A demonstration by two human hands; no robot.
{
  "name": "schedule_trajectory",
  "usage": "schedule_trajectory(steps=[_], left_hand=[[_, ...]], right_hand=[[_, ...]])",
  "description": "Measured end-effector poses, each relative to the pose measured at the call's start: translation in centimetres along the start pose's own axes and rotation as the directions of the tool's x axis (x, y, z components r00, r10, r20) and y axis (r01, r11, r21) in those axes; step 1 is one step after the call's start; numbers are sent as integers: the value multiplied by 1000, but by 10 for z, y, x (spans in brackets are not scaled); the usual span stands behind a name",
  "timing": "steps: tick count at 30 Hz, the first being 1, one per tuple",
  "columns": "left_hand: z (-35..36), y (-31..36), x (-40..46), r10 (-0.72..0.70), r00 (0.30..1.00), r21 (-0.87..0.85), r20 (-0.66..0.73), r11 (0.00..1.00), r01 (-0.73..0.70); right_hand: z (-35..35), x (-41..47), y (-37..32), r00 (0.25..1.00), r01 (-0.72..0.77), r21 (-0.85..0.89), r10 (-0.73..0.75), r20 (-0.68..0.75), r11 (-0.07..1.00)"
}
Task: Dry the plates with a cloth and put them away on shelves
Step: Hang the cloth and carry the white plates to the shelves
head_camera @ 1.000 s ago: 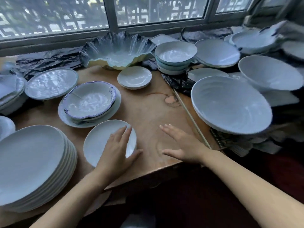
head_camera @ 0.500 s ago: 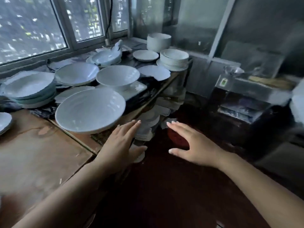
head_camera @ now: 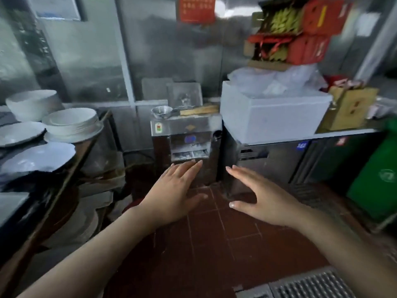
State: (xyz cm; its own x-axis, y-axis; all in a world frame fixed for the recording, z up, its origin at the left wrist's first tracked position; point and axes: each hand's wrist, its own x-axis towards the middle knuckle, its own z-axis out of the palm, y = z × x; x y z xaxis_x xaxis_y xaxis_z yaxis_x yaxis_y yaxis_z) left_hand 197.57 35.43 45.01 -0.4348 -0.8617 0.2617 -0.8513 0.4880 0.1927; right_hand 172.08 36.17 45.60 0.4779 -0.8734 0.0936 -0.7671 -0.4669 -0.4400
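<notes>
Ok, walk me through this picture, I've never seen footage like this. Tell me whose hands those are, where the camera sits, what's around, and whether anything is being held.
There is no machine here. The camera is worn on a person's head and looks forward and down, so the two bare arms reaching in from the bottom are the wearer's own. The left hand and the right hand are both spread flat in the air above the red tile floor; neither has a grip on anything, and no cloth is in view. At the left edge a table carries white plates and bowls. Straight ahead stands a small steel machine; to its right a white foam box sits on a steel counter, with a green bin at the far right.
</notes>
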Motion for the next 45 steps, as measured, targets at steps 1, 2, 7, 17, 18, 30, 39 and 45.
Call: schedule_trajectory(steps=[1, 2, 7, 17, 18, 30, 39, 45], left_hand=[[2, 3, 22, 51, 999, -7, 10, 999, -51], [4, 8, 44, 101, 995, -14, 17, 995, -101], [22, 42, 142, 358, 931, -79, 66, 932, -353], [106, 213, 260, 746, 661, -216, 74, 659, -720], [111, 237, 263, 769, 636, -247, 71, 631, -736], [198, 559, 312, 933, 358, -414, 42, 342, -844], [262, 739, 364, 969, 247, -441, 20, 230, -868], [317, 854, 433, 990, 142, -436, 5, 130, -890]], right_hand=[[-9, -2, 10, 999, -46, -1, 46, -28, 999], [-18, -5, 21, 995, -87, -5, 86, -59, 996], [-54, -27, 72, 932, -306, -40, 291, -216, 951], [-95, -174, 152, 663, -685, 22, 636, -395, 728], [-100, -194, 159, 634, -711, 29, 657, -407, 703], [-190, -439, 275, 305, -880, 157, 787, -537, 448], [-239, -557, 381, 146, -933, 204, 833, -534, 295], [-273, -611, 479, 83, -951, 199, 814, -575, 237]])
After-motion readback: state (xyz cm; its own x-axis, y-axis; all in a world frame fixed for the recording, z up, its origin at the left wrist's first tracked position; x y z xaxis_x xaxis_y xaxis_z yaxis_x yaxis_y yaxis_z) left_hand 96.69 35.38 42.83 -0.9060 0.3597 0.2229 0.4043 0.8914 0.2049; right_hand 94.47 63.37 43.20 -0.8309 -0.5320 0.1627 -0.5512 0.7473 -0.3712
